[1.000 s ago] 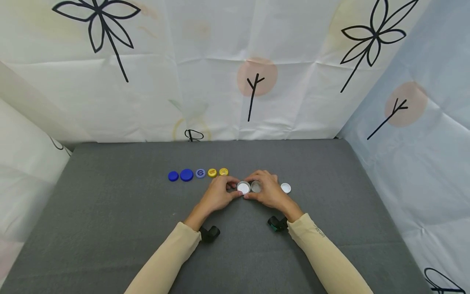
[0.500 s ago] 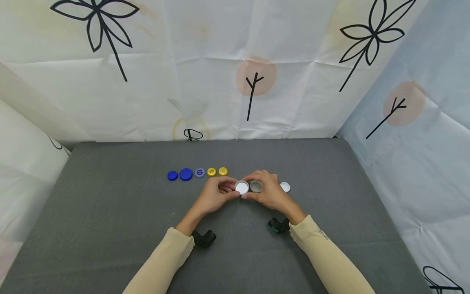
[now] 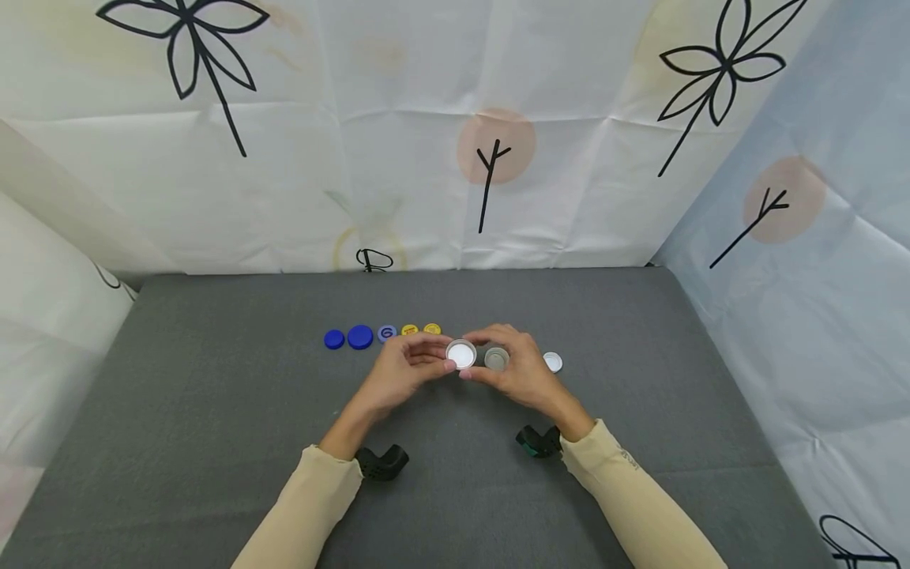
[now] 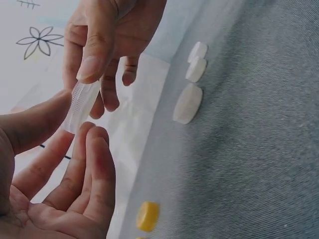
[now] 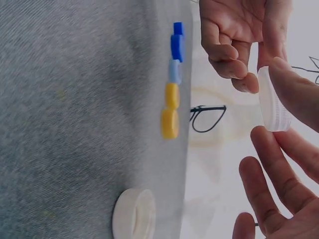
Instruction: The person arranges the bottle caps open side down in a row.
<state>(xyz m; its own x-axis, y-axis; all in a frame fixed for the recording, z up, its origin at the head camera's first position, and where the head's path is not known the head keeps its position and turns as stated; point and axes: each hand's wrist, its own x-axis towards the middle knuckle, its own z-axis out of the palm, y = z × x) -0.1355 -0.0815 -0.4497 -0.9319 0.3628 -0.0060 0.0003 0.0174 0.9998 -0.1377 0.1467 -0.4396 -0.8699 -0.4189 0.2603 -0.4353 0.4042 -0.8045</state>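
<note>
A translucent white bottle cap (image 3: 460, 355) with a ridged rim is held in the air above the table. My left hand (image 3: 405, 365) pinches its left side between thumb and fingertips. On the opposite side, the right hand (image 3: 517, 370) grips the rim with thumb and index finger. The left wrist view shows the cap (image 4: 82, 102) edge-on, both thumbs against it. Beyond it, several white caps (image 4: 188, 103) lie on the cloth. From the head, a greyish-white cap (image 3: 496, 359) shows within the curve of the right hand, and a white cap (image 3: 552, 362) lies just right of it.
Behind the left hand runs a row on the grey table (image 3: 213, 411): a small blue cap (image 3: 334, 340), a larger blue cap (image 3: 360, 337), a light-blue cap (image 3: 387, 333) and two yellow caps (image 3: 431, 329). White printed cloth (image 3: 398, 158) walls the back and sides.
The cap held between both hands has shifted left and slightly up in the head view. My left forearm has swung left and its fingers have spread away from the table. The other caps stay put.
</note>
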